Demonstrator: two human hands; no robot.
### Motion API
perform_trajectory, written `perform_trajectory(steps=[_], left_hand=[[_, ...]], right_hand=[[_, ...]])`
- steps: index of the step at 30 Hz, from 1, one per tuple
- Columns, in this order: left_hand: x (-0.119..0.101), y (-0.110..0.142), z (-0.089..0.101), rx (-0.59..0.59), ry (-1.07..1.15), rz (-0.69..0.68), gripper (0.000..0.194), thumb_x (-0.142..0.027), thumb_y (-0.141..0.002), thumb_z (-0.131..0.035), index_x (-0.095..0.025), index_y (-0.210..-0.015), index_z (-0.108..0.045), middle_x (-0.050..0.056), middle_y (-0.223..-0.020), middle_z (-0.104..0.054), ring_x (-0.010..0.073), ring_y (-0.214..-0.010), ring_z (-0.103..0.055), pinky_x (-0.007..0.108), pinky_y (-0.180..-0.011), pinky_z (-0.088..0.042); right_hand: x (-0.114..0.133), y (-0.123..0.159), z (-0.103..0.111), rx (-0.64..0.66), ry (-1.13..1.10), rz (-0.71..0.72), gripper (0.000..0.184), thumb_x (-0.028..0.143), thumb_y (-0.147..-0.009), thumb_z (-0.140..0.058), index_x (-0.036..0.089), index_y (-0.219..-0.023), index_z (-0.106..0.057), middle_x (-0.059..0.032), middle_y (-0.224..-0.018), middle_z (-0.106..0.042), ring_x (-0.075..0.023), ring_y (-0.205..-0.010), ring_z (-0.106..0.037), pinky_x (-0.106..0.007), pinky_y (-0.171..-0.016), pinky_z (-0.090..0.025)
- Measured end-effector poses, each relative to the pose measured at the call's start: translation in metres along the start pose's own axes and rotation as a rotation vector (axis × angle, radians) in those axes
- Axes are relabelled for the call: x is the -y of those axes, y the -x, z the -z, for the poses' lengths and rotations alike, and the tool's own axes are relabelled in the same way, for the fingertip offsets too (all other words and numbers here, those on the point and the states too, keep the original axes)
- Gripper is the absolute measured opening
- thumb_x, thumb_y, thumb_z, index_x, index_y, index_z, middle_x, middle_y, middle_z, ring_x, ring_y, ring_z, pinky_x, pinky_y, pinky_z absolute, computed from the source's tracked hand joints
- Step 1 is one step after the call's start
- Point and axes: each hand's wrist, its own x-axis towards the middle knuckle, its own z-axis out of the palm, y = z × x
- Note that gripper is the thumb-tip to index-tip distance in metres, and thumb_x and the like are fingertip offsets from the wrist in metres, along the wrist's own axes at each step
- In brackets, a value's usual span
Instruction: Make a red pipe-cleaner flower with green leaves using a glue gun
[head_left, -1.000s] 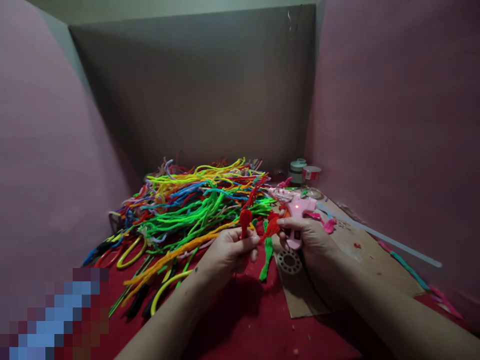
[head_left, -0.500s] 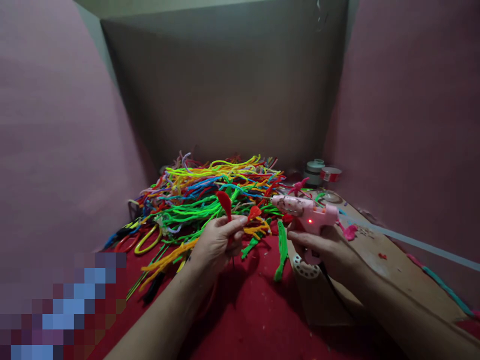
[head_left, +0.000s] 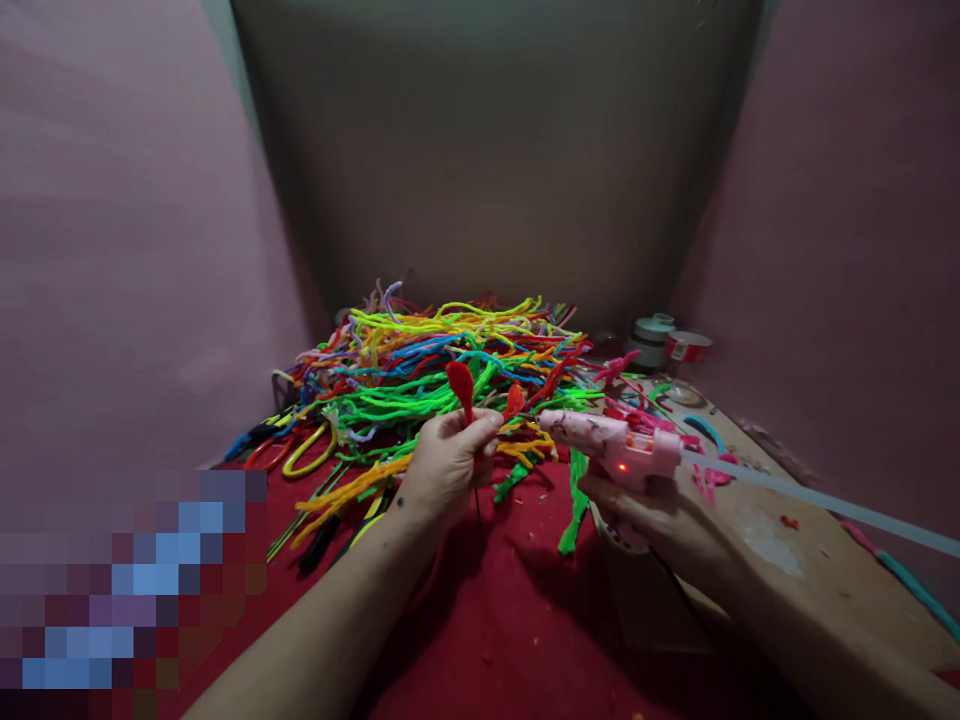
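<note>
My left hand (head_left: 457, 455) pinches fuzzy red petal-like pieces of pipe cleaner on a thin dark stem. One red piece (head_left: 460, 384) stands up above the fingers, and a smaller red piece (head_left: 514, 400) sticks out to their right. Wrapped round the handle of a pink glue gun (head_left: 592, 432) is my right hand (head_left: 637, 505). The gun's nozzle points left, at or just beside the smaller red piece; whether it touches, I cannot tell. A red light glows on its side, and a long clear glue stick (head_left: 817, 505) juts from its back.
Behind the hands lies a heap of coloured pipe cleaners (head_left: 450, 345). Yellow-handled scissors (head_left: 307, 455) are at the left, on red cloth (head_left: 517, 620). A brown board (head_left: 817, 590) with scraps lies at right, with a jar (head_left: 651, 340) and tape roll (head_left: 688, 347) behind. Green twisted pieces (head_left: 576, 510) hang near the gun.
The glue gun's nozzle has come down to the smaller red piece by my left fingers. The red pieces have turned slightly in my left hand. The whole view has shifted a little.
</note>
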Motion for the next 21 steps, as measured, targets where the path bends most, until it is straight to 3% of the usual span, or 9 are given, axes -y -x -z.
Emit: perform_trajectory(steps=[4,8,21], left_hand=[[0.0,0.002,-0.003,-0.021,-0.042,0.003,0.021,-0.029,-0.066,-0.069,-0.015,-0.068,-0.052,-0.009,-0.043,-0.04,0.0009,-0.032,-0.026,0.016,-0.033,-0.017],[-0.001,0.005,-0.007,-0.05,-0.099,-0.014,0.022,-0.028,-0.065,-0.069,-0.015,-0.067,-0.052,-0.008,-0.043,-0.041,0.0018,-0.033,-0.029,0.016,-0.033,-0.019],[-0.002,0.006,-0.007,-0.022,-0.07,-0.005,0.017,-0.026,-0.069,-0.066,-0.015,-0.067,-0.052,-0.009,-0.042,-0.04,0.0013,-0.031,-0.028,0.016,-0.033,-0.019]], right_hand=[[0.001,0.0,-0.002,0.016,-0.01,0.039,0.024,0.038,-0.074,-0.064,0.022,-0.092,-0.068,-0.0035,-0.072,-0.068,-0.0243,-0.079,-0.063,-0.036,-0.075,-0.052],[0.002,-0.002,-0.002,0.062,-0.053,0.086,0.032,0.031,-0.076,-0.062,0.025,-0.108,-0.063,-0.0055,-0.104,-0.066,-0.0238,-0.103,-0.058,-0.039,-0.094,-0.044],[0.011,-0.002,-0.006,0.06,-0.092,0.078,0.034,0.024,-0.077,-0.061,0.026,-0.111,-0.063,-0.0045,-0.098,-0.067,-0.0251,-0.105,-0.056,-0.041,-0.098,-0.039]])
